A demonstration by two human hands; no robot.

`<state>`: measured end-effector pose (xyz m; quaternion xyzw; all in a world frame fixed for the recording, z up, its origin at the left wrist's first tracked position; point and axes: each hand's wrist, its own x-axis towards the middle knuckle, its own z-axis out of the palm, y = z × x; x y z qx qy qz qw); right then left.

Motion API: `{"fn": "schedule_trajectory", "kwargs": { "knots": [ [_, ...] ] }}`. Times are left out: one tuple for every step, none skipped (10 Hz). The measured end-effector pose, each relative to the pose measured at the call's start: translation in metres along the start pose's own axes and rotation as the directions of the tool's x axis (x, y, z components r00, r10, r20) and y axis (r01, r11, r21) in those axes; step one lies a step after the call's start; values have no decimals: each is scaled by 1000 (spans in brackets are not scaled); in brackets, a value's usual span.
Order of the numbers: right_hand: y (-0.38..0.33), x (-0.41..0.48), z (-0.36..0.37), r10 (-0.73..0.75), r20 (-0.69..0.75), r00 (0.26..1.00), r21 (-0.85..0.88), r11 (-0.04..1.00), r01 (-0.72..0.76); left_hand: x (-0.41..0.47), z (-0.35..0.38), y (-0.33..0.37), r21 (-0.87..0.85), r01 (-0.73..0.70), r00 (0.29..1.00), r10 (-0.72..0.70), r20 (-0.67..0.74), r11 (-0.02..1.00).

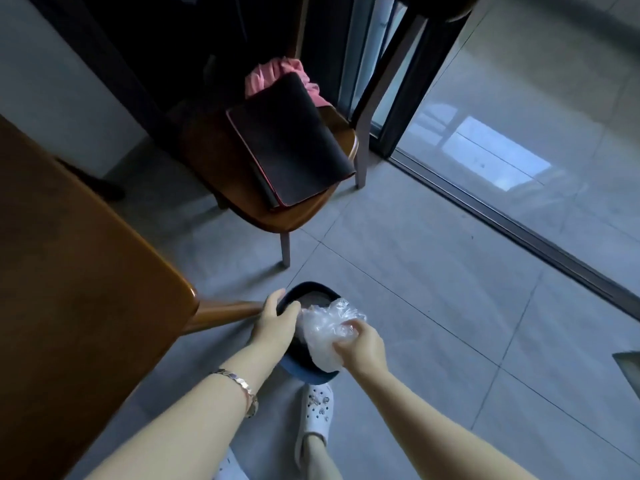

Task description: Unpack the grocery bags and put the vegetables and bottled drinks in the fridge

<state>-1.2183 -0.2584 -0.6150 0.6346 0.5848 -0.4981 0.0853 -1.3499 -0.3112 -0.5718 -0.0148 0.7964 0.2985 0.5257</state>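
Over the mouth of a dark bin (304,375) sits a crumpled clear plastic bag (327,323), gripped at its near side by the right hand (362,342) with fingers curled into the film. The left hand (275,323) clasps the bin's far-left rim, fingers curled over the edge; a bracelet (239,382) circles that wrist. The bin stands on a grey tiled floor (433,271), just beyond a foot in a white clog (317,410). A wooden table (69,254) fills the left side. Farther off, a wooden chair (301,216) carries a dark folder (291,140) and a pink cloth (273,72). A door track (519,230) crosses the floor at right.
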Motion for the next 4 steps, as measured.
{"fn": "schedule_trajectory", "kwargs": {
  "knots": [
    [28, 39, 29, 48, 74, 996, -176, 984, -34, 26, -6, -21, 184, 29, 994, -10, -108, 983],
    [48, 63, 49, 81, 164, 983, -272, 962, -34, 43, -10, -36, 303, 57, 989, -11, -151, 951],
    [50, 71, 52, 52, 246, 968, -333, 942, 34, 53, -15, -37, 311, 59, 987, -8, -162, 948],
    [47, 66, 47, -7, 245, 970, -351, 931, 96, 50, -19, -30, 341, 21, 987, 35, -158, 940]
  ]
}}
